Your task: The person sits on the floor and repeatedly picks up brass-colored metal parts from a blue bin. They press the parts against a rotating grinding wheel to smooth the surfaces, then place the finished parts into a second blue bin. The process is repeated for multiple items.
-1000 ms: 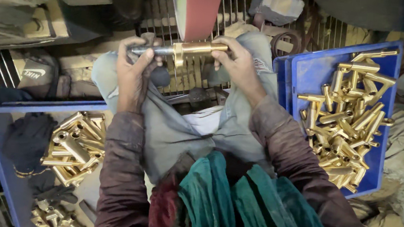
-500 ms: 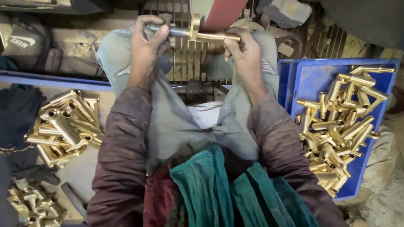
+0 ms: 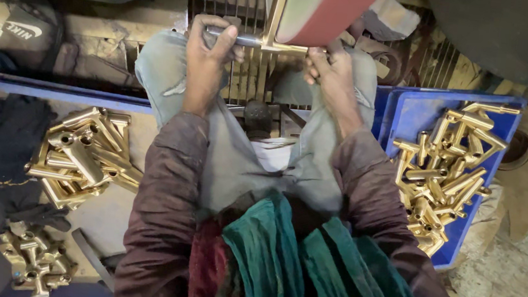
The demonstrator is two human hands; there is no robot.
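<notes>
Two hands, left (image 3: 207,51), right (image 3: 329,68), closed around brass fitting (image 3: 273,25)

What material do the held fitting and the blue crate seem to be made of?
Fitting: probably brass; it is yellow-gold and shiny, like the pile in the crate.
Crate: probably plastic; its blue walls look uniform, matte and moulded.

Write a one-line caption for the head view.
Both hands, left hand and right hand, hold a brass T-shaped fitting against a red sanding belt, between two bins of brass fittings.

Brass fitting (image 3: 273,38) between 2 hands (image 3: 209,51)
</notes>
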